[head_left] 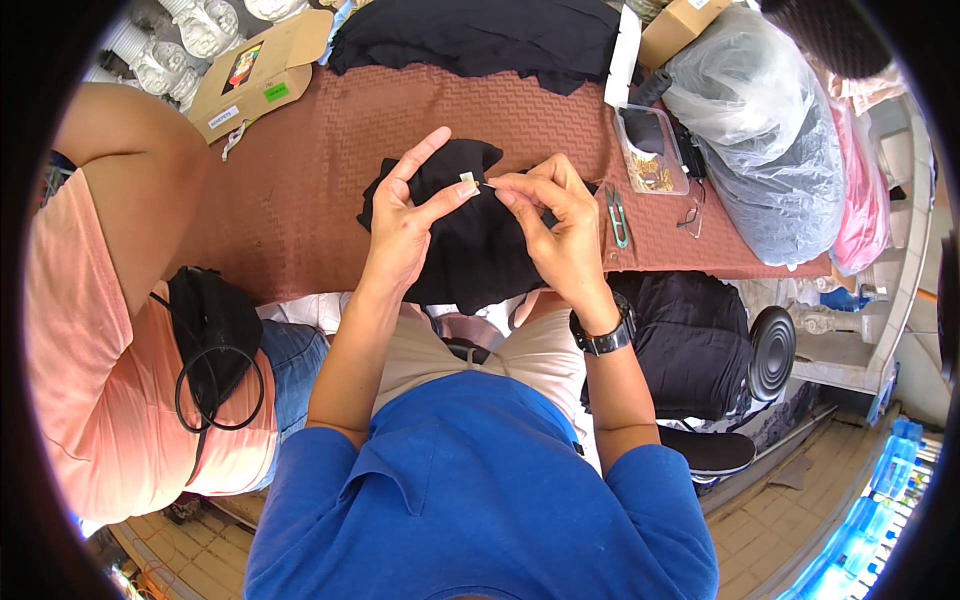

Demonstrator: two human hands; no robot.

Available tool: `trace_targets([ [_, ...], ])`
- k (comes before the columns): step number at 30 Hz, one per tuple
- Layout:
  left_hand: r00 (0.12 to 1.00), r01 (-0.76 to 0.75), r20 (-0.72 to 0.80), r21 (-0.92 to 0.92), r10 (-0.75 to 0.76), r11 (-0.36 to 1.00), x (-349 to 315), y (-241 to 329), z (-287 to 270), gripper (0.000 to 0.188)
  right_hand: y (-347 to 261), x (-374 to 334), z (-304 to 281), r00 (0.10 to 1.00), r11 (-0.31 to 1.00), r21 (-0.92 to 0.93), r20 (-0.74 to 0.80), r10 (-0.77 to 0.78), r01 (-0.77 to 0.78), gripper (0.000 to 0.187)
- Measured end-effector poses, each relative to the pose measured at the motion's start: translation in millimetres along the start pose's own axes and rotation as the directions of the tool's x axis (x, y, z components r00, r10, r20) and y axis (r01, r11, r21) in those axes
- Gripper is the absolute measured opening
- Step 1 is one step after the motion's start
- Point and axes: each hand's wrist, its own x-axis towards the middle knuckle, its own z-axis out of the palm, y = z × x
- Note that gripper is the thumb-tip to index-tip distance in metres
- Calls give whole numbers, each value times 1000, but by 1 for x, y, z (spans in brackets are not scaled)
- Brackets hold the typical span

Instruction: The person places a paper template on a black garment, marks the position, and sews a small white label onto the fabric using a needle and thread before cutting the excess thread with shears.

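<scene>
Over the front of the table, my left hand (402, 215) has its thumb against a small pale label (468, 182), its index finger stretched up and away. The other fingers are partly hidden behind the thumb. Right beside the label, my right hand (558, 215) pinches a tiny dark thing between thumb and index finger; it is too small to name. Beneath both hands a crumpled black cloth (465, 255) lies on the table and drapes over its front edge. Green-handled thread snips (617, 218) rest just right of my right hand.
Behind the snips, a clear plastic box (655, 178) holds small gold-coloured pieces. Large plastic bags (750, 140) crowd the right side. Black fabric (470, 40) and a cardboard box (265, 75) lie at the back. Another person's arm (135, 150) is close on my left.
</scene>
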Motion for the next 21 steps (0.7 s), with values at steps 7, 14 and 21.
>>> trace_targets([
  [7,1000,-7,13,20,7,1000,-1,0,2,64,-4,0,0,1000,1000,-12,2,12,-12,21],
  [14,1000,9,9,0,-9,1000,0,0,1,63,2,0,-2,1000,999,-33,17,-2,3,24],
  [21,1000,9,15,5,-9,1000,2,-3,-1,63,0,3,-2,1000,1000,-24,20,2,-1,24],
])
